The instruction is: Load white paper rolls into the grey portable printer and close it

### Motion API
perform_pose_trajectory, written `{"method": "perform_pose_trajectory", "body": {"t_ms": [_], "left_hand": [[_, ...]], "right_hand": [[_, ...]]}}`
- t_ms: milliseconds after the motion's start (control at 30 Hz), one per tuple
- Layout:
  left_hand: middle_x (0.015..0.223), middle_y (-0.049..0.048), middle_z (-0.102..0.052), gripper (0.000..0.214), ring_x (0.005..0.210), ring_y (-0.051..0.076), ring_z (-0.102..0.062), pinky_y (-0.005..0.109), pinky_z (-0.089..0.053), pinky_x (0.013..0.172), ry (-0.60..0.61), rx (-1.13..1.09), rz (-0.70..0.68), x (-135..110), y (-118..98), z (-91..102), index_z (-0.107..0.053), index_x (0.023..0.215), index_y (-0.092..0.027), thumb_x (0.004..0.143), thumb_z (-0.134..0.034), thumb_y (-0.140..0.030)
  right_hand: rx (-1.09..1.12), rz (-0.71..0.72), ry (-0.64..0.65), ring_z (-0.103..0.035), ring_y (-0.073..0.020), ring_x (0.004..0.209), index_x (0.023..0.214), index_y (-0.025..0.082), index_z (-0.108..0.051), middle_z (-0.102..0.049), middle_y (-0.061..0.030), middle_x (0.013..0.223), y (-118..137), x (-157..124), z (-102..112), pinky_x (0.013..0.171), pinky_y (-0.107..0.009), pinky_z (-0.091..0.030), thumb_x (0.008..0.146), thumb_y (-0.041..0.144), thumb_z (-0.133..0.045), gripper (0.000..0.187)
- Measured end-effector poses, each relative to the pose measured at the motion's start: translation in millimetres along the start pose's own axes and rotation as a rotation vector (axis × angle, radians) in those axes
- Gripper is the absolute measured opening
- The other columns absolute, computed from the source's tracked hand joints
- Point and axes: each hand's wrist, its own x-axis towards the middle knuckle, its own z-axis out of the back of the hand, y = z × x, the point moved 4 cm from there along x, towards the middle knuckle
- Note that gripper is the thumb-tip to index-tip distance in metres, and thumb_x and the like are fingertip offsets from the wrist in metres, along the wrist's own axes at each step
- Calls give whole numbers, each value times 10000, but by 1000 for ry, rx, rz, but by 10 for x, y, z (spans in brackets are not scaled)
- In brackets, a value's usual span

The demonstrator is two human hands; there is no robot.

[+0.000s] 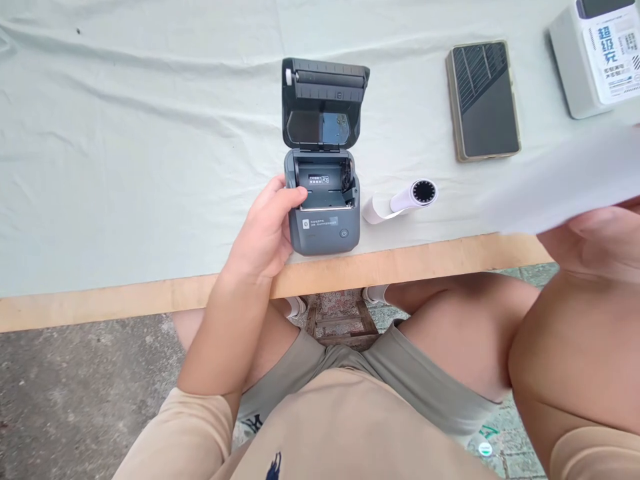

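Note:
My left hand [273, 223] grips the left side of a dark grey label printer [324, 235], its thumb over the edge of the roll compartment. The printer's lid [324, 103] stands raised, and no roll shows in the compartment. Just right of the printer lies a small paper roll [400, 200] with a black toothed core and a loose curl of white paper. At the right edge my right hand [595, 237] is closed on a white sheet of paper [570, 177]. That sheet is smeared by motion, and part of the hand lies out of view.
A phone-like black slab [485, 100] in a clear case lies at the right back. Beyond it stands a white box [583, 73] with a printed label. A pale cloth [140, 147] covers the table, whose bare wooden edge [125, 295] runs in front of my knees.

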Motion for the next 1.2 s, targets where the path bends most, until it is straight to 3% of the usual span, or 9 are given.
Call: {"method": "perform_pose_trajectory", "body": {"t_ms": [133, 233, 367, 500, 700, 1000, 1067, 1133, 1200], "left_hand": [[985, 23, -752, 233, 794, 141, -692, 251, -569, 650, 10, 2, 7, -12, -12, -22, -683, 1065, -188, 864, -746, -288], [931, 27, -728, 169, 775, 145, -682, 260, -575, 665, 4, -9, 29, -26, -15, -47, -656, 1019, -191, 871, -715, -247], [746, -21, -579, 141, 634, 98, -581, 210, -460, 532, -38, -54, -5, -21, 2, -37, -618, 893, -206, 907, -730, -290], [784, 1, -558, 165, 772, 145, -655, 229, -520, 598, 7, -132, -57, -7, 29, -34, -614, 881, -212, 965, -654, -348], [887, 30, -619, 254, 1082, 257, -746, 314, -612, 809, 42, -106, -31, -41, 68, -36, -612, 981, -219, 995, -628, -473], [1011, 26, -690, 422, 1243, 357, -724, 405, -621, 907, -6, 46, -65, -82, 66, -41, -631, 1080, -247, 715, -841, -245], [1020, 34, -693, 442, 1256, 364, -715, 407, -617, 915, -12, 61, -61, -72, 67, -35, -638, 1075, -241, 679, -832, -208], [1057, 39, -709, 457, 1247, 354, -717, 392, -614, 902, -4, 69, -64, -63, 67, -28, -638, 1082, -237, 666, -822, -191], [1085, 39, -725, 489, 1225, 338, -725, 369, -611, 872, 15, 82, -74, -59, 63, -22, -638, 1109, -235, 661, -828, -189]], "right_hand": [[50, -87, 606, -735, -177, 750, 996, 376, -697, -744, 54, 836, 457, 21, -619, 703, -368, -605, 935, 608, -764, 249], [-63, 83, 1057, -714, -140, 771, 1135, 341, -697, -766, 81, 934, 660, 12, -1171, 714, -298, -552, 962, 325, -665, 177], [-578, 148, 847, -572, -166, 697, 1157, 275, -602, -724, 11, 951, 558, 236, -1557, 662, -312, -393, 863, 210, -598, 301], [-688, 182, 722, -441, -147, 621, 1054, 253, -518, -651, 7, 888, 489, 346, -1628, 676, -315, -337, 854, 195, -582, 219], [-805, 228, 735, -606, -239, 786, 1079, 284, -583, -687, -19, 858, 406, 330, -1630, 793, -395, -402, 907, 237, -594, 178], [-709, 277, 693, -702, -307, 1052, 899, 300, -729, -804, -17, 1036, 564, 59, -1342, 924, -509, -516, 994, 412, -587, 204], [-606, 295, 568, -712, -291, 1087, 855, 283, -721, -807, -14, 1035, 599, 79, -1255, 965, -502, -531, 986, 363, -601, 194], [-500, 271, 350, -706, -256, 1149, 1022, 258, -735, -778, -31, 1176, 616, 170, -1161, 974, -436, -551, 954, 295, -598, 157], [-441, 182, 257, -645, -239, 1309, 1314, 201, -655, -670, -75, 1436, 567, 275, -1147, 1026, -390, -540, 936, 273, -564, 396]]}}
